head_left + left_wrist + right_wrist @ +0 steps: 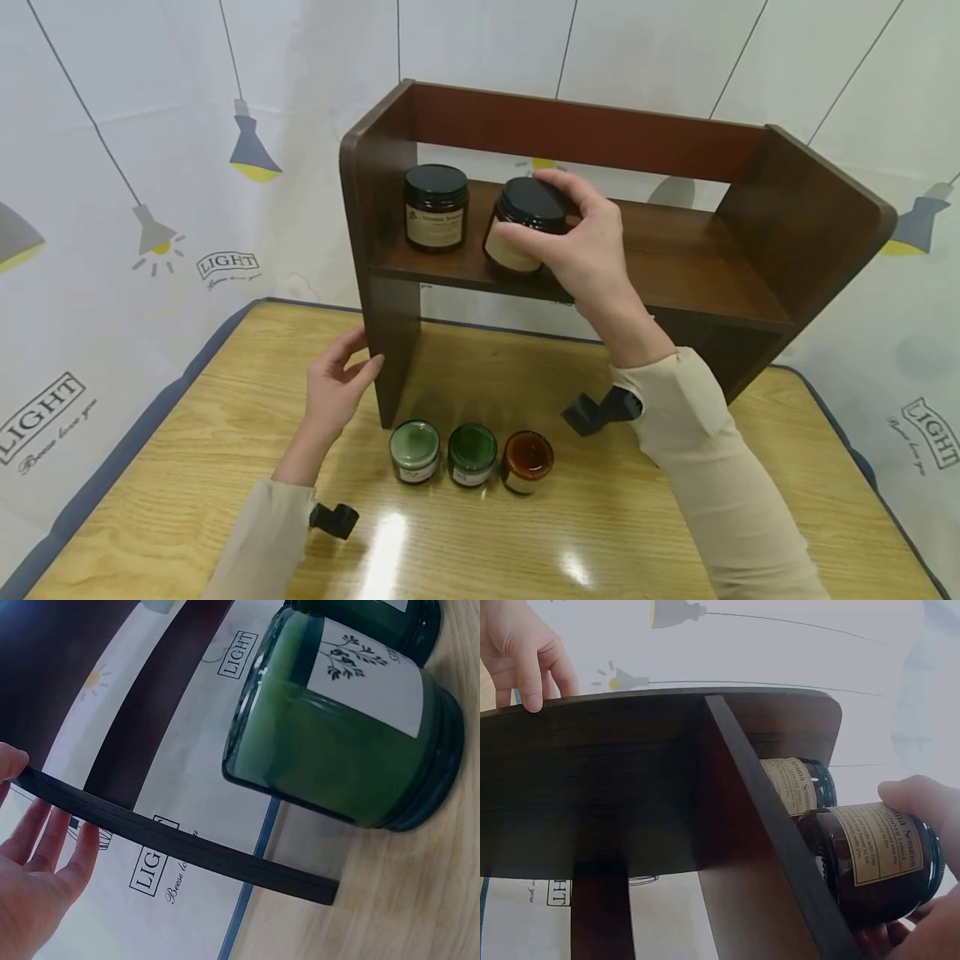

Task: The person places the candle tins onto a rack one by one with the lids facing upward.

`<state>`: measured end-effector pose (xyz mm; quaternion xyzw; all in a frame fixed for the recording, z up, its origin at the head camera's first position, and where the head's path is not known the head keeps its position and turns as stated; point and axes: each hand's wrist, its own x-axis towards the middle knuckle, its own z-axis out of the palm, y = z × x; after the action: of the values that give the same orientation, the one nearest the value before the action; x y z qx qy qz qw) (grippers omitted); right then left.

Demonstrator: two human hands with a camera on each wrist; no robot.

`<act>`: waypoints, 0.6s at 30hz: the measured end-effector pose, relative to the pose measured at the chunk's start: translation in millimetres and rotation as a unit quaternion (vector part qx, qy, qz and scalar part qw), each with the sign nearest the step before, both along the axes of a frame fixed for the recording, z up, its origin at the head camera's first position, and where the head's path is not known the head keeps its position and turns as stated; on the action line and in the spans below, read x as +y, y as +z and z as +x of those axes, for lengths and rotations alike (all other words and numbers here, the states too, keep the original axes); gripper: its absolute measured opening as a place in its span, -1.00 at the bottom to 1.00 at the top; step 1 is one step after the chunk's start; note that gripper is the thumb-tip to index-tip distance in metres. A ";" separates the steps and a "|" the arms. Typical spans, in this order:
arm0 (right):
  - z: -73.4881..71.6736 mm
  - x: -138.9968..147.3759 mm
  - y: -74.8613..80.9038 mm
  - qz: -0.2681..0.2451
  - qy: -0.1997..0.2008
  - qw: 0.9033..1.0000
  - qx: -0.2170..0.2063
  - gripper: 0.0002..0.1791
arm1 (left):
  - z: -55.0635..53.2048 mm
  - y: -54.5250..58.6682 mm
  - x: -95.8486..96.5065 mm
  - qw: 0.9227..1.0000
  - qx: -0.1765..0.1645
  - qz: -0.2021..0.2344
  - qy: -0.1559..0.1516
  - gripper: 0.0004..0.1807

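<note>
My right hand [596, 250] grips a dark amber jar candle [517, 247] with a black lid, thumb at the front and fingers round the back. The jar tilts slightly at the front edge of the wooden shelf's upper board [675, 267]. Its cream label [877, 844] shows in the right wrist view. Just left of it, a matching lidded jar candle [435, 218] stands upright on the board. My left hand [337, 387] holds the shelf's left side panel [180, 844] low down, with the thumb at the front edge and fingers along the outer face.
In front of the shelf, a pale green candle [415, 451], a darker green candle [472, 454] and an amber candle [527, 461] stand in a row on the wooden table [465, 558]. A printed curtain [300, 167] hangs behind and at both sides.
</note>
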<state>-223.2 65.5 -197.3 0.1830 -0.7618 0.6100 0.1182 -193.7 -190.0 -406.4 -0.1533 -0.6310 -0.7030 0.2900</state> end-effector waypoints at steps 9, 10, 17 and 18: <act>-9.1 -4.5 1.0 0.030 -0.022 0.999 -0.016 -0.29 | 0.9 1.0 -0.4 1.000 0.001 -0.005 0.001 -0.56; -10.4 -5.2 1.0 0.031 -0.022 0.999 -0.017 -0.29 | 1.0 1.0 -0.5 1.000 0.001 -0.005 0.001 -0.56; -17.8 -10.4 0.4 0.047 -0.030 0.998 -0.014 -0.26 | 1.0 1.3 -1.1 1.000 0.004 -0.007 -0.004 -0.52; -18.6 -11.2 0.1 0.050 -0.031 0.998 -0.011 -0.26 | 0.9 1.2 -1.3 1.000 0.003 -0.007 -0.003 -0.51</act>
<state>-241.9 54.4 -197.2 0.1584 -0.7979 0.5693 0.1192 -192.7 -191.3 -405.1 -0.1594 -0.6346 -0.6990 0.2886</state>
